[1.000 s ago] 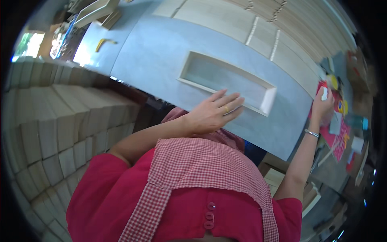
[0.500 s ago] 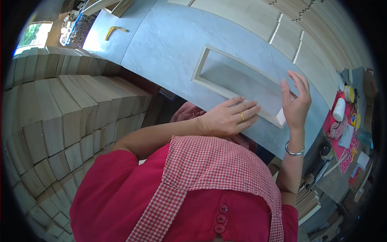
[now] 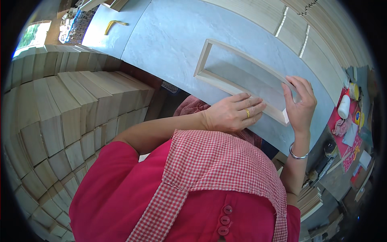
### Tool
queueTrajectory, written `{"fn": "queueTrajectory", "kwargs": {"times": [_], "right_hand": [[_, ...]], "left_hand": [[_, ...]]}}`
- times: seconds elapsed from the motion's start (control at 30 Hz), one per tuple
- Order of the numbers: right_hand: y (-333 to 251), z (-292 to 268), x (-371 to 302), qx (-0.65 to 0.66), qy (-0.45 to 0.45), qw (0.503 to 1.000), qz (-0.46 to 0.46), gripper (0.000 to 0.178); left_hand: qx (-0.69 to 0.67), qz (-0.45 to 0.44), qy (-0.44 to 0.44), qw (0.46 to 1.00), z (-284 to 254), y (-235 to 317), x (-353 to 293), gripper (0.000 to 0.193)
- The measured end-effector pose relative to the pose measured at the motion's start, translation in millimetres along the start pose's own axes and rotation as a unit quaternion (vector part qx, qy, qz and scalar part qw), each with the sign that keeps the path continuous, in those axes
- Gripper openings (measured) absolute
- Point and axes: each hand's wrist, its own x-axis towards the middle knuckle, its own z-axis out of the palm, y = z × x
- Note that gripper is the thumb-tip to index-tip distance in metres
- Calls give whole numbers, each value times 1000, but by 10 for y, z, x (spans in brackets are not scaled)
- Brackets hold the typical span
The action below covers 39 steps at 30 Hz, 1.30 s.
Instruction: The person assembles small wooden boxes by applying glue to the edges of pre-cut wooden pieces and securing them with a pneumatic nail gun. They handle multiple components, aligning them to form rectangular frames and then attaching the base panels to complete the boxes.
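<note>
A shallow rectangular wooden frame with thin pale sides lies on the bluish-grey marbled tabletop. Through its middle the tabletop shows. My left hand, with a gold-coloured ring, rests over the near long side, fingers stretched out and palm down. At the right end, my right hand has its fingers curled over the far corner and its thumb on the inner side, so the short end sits between them. A silver bangle is on that wrist.
Stacked wooden boards fill the left side. Long pale panels lie along the table's far edge. A yellow curved strip lies at the far left. Right of the table, a white bottle stands among small items on red cloth.
My right hand has come down onto the frame's right end, its raised fingers now curled over the corner. My left hand stays on the near side. The view has shifted slightly.
</note>
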Motion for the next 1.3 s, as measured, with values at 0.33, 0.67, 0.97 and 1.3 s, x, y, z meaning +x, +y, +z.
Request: {"fn": "queueTrajectory", "kwargs": {"times": [0.33, 0.67, 0.97, 1.3], "right_hand": [[401, 208, 113, -9, -23, 1000, 15, 13], [82, -73, 216, -68, 30, 990, -122, 13], [620, -1030, -86, -76, 279, 957, -26, 32], [2595, -2130, -664, -201, 300, 871, 334, 26]], "left_hand": [[-30, 5, -100, 995, -157, -138, 125, 50], [-48, -155, -344, 925, -933, -962, 1279, 80], [-239, -365, -176, 882, -995, -1028, 1411, 35], [-412, -413, 260, 769, -1075, -1353, 829, 39]]}}
